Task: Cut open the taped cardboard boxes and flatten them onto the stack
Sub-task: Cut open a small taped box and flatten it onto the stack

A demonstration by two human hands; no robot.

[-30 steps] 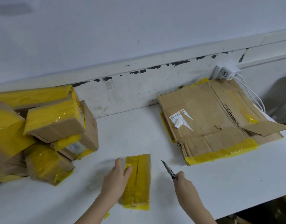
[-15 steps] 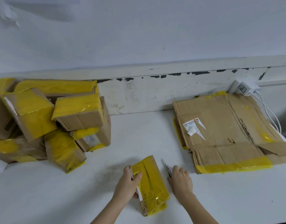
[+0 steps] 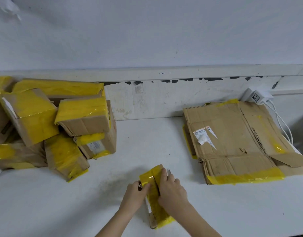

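Parcel-handling workroom: taped boxes (image 3: 49,127), flattened cardboard (image 3: 236,144).

left: pile of boxes (image 3: 51,127) on the table (image 3: 44,202)
centre front: small box (image 3: 154,194), hands on it
right: flattened cardboard (image 3: 236,142), charger (image 3: 255,96) behind

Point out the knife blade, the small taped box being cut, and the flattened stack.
knife blade (image 3: 168,171), head view, exposed tip.
small taped box (image 3: 151,175), head view, yellow top face.
flattened stack (image 3: 232,139), head view, top sheet's middle.
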